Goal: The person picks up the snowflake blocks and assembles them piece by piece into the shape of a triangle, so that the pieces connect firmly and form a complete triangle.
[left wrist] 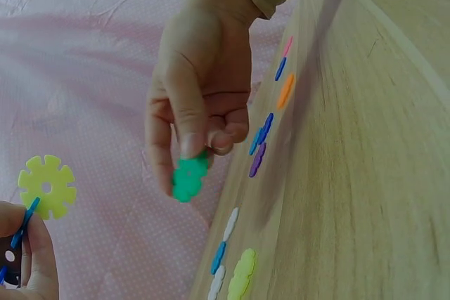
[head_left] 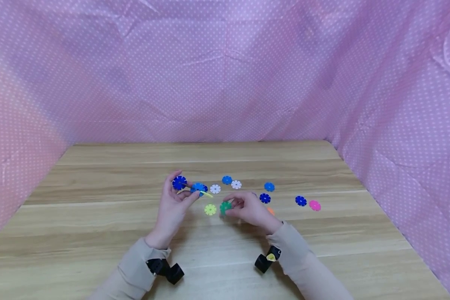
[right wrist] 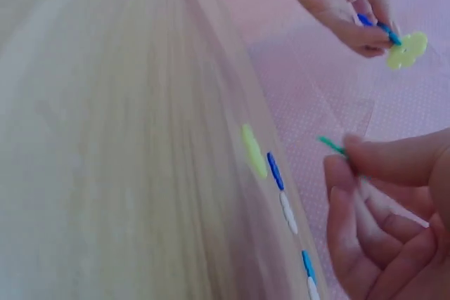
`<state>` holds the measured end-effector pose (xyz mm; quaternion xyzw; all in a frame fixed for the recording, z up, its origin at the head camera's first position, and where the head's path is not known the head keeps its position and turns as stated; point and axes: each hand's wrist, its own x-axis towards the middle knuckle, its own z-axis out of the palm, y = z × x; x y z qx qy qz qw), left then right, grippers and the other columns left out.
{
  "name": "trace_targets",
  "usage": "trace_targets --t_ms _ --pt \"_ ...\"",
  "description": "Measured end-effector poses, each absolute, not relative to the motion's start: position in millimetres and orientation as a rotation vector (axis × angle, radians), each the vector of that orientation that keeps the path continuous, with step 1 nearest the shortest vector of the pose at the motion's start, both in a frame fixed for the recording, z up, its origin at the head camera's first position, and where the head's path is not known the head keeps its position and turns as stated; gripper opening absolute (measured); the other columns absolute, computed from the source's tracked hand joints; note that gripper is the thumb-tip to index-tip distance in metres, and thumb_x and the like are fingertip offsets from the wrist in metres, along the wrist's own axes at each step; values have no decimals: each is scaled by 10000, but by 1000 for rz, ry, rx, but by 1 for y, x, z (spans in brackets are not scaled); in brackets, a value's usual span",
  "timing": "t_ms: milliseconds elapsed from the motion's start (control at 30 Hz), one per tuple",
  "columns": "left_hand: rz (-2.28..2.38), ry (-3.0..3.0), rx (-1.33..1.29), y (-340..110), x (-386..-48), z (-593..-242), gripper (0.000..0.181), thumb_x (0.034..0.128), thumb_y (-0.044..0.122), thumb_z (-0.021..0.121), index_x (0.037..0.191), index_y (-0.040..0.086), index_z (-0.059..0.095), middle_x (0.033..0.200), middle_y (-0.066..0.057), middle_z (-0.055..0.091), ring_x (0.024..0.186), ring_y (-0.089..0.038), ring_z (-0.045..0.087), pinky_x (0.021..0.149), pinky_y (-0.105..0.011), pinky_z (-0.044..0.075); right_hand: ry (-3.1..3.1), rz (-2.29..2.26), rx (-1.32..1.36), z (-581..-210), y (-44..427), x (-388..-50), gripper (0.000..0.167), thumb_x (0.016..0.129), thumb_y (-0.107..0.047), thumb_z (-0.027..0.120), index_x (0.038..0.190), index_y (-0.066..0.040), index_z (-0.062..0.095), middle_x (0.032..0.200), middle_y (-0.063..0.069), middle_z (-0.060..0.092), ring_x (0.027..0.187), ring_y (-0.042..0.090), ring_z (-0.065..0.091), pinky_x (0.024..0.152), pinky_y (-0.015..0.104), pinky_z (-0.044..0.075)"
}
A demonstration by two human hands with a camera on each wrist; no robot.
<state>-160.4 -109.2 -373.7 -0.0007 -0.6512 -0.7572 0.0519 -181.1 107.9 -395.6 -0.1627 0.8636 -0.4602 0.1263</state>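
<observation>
Beige sleeves [head_left: 136, 262] are seen nearest, reaching in from the lower edge. Behind everything a pink dotted cloth [head_left: 225, 75] is hung, and before it a wood-grain desk [head_left: 78, 233] is set. Above the desk, a light-blue disc [head_left: 198, 186] is pinched between thumb and fingers by the left hand [head_left: 174, 210]; into it a yellow-green disc [head_left: 207, 194] is slotted at an angle. A dark-blue disc [head_left: 179, 182] is seen by the same fingers — how it is joined cannot be told. By the right hand [head_left: 249, 208] a green disc [head_left: 224, 206] is gripped, thumb against forefinger, the other fingers curled. On the desk more notched discs are scattered flat: a second yellow-green one [head_left: 210, 209] just beside the green, two white discs [head_left: 215, 189] beyond, a pink disc [head_left: 315, 205] farthest right, and an orange disc [head_left: 271, 211] — partly hidden by the right hand.
</observation>
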Motion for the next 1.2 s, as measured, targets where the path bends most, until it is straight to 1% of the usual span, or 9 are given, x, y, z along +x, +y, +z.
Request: trace_targets --t_ms 133,233,400,467,533,633,833,1000,1200 --pt "-2294 -2002 -5 -107 -159 -373 689 822 -159 597 1380 109 295 1074 -52 531 822 -85 589 795 -183 536 2423 -1479 -434 -391 108 -176 310 842 -73 699 1144 -107 641 846 37 638 735 139 614 626 232 515" --pt "-2291 -2029 -10 -106 -159 -373 663 826 -145 605 1364 103 306 1075 -47 530 824 -81 593 788 -186 538 2361 -1570 -394 -387 108 -173 326 851 -61 686 1164 -106 605 833 44 645 746 194 647 643 242 529" --pt "-2296 -2063 -25 -102 -157 -374 627 831 -108 632 1325 110 314 1112 -123 523 851 -107 607 791 -201 541 2298 -1713 -388 -382 108 -168 341 853 -25 670 1175 -71 566 853 83 666 812 333 664 720 350 580" --pt "-2289 -2087 -19 -101 -156 -373 613 835 -93 637 1309 116 310 1118 -132 525 874 -121 612 797 -205 543 2294 -1742 -400 -381 108 -166 333 859 -22 663 1175 -64 569 868 100 672 820 317 669 746 378 583" --pt "-2279 -2112 -3 -99 -155 -372 596 841 -78 639 1296 119 307 1110 -123 529 894 -136 616 800 -211 547 2312 -1755 -414 -380 109 -165 319 869 -31 655 1176 -63 575 883 115 671 813 260 670 764 386 579" --pt "-2273 -2131 8 -97 -154 -371 586 843 -81 632 1286 126 309 1091 -100 536 909 -142 618 800 -216 550 2376 -1754 -437 -379 110 -162 306 882 -56 649 1182 -62 590 895 126 666 802 172 658 766 339 569" --pt "-2286 -2142 8 -92 -154 -370 582 840 -87 631 1272 129 306 1079 -90 538 929 -151 623 815 -223 550 2432 -1793 -453 -377 113 -158 324 880 -38 645 1198 -22 585 901 149 659 797 142 651 739 234 531" --pt "-2298 -2135 50 -90 -155 -369 570 851 -68 630 1254 160 299 1086 -86 535 950 -166 618 822 -238 553 2415 -1832 -461 -377 114 -157 336 875 -22 645 1202 -12 568 919 174 668 788 108 647 724 227 535" --pt "-2266 -2131 28 -87 -156 -369 581 829 -98 635 1246 125 297 1076 -96 532 926 -151 610 809 -221 550 2384 -1867 -476 -376 116 -156 326 871 -7 643 1185 -18 557 925 202 674 763 87 642 707 225 539"
